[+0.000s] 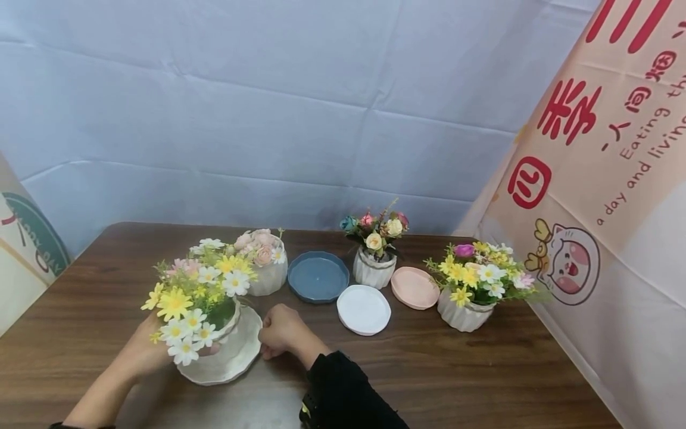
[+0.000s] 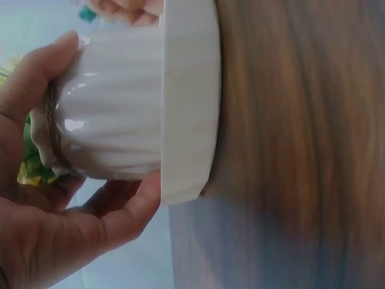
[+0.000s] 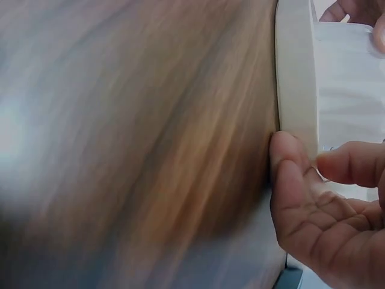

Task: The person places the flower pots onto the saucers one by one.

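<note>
Over white saucer, flowerpot clasped within curled left grip, right grip pinching saucer's rim

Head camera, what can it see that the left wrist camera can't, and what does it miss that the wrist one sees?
Only the head view shows the blue plate, pink plate and smiling cartoon cat.

Only the left wrist view shows most of the left hand's fingers, which flowers hide from the head camera.

Both show the white flowerpot, wavy white plate, right hand and brown table.
</note>
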`<state>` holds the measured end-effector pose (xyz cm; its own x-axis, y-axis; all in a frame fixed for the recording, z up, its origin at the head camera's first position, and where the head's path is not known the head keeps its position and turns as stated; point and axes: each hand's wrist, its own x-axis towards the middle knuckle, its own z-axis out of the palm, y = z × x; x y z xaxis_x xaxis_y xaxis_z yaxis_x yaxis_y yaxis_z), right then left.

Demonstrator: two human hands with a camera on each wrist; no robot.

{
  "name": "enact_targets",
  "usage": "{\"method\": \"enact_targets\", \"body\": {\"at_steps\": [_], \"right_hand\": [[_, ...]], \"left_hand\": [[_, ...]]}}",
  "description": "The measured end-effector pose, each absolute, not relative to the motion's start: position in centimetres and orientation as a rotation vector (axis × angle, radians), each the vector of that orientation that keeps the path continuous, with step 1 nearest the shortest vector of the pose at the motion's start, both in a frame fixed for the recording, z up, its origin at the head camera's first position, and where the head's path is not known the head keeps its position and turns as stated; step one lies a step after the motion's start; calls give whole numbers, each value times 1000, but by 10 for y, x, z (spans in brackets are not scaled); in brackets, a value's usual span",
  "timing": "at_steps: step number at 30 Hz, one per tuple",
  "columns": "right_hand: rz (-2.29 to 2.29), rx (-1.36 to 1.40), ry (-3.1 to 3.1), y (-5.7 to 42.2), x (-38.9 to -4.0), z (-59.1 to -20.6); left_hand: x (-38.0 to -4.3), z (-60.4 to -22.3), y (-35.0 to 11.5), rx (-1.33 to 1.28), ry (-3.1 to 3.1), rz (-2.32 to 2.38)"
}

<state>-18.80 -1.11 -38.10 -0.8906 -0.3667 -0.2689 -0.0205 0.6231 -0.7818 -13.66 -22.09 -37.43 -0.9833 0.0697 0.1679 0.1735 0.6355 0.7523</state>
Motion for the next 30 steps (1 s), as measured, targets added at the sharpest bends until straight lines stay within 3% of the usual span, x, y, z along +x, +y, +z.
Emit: {"method": "enact_targets", "body": {"at_steps": [5, 30], "right_hand": [[-1233, -228, 2411, -26, -184, -383], [-1228, -206, 2657, -87, -168, -390]], "left_hand": [[-138, -376, -238, -294, -2701, -1389], [-135, -381, -305, -243, -2816, -1413]]}}
